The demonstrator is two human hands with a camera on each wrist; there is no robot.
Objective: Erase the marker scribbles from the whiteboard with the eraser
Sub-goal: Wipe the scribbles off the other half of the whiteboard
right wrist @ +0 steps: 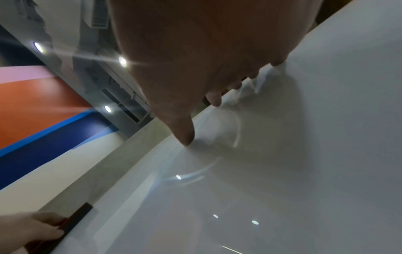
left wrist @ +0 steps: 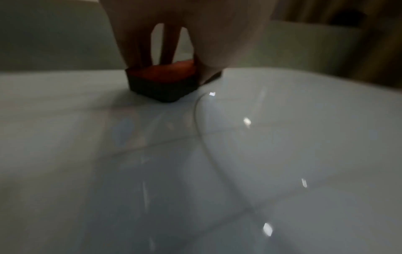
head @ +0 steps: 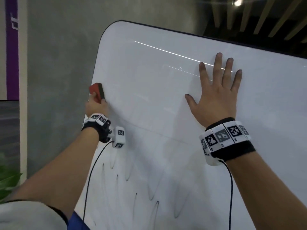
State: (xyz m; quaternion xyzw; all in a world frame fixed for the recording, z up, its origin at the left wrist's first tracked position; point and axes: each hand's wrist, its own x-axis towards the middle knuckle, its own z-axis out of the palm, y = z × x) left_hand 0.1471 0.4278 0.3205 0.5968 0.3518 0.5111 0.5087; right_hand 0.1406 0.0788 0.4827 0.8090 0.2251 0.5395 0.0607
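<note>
The whiteboard fills the head view, tilted, with a dark rim. My left hand grips the red eraser with its black felt side against the board's left edge. In the left wrist view the eraser sits pressed on the whiteboard under my fingers. My right hand lies flat on the board's upper right with fingers spread and smudged dark at the tips. Dark marker scribbles loop across the lower part of the board. The right wrist view shows my thumb touching the board.
A grey concrete wall stands left of the board, with a purple strip further left. Green plant leaves show at the lower left. Cables hang from both wrist cameras across the board. Faint smear lines cross the board's middle.
</note>
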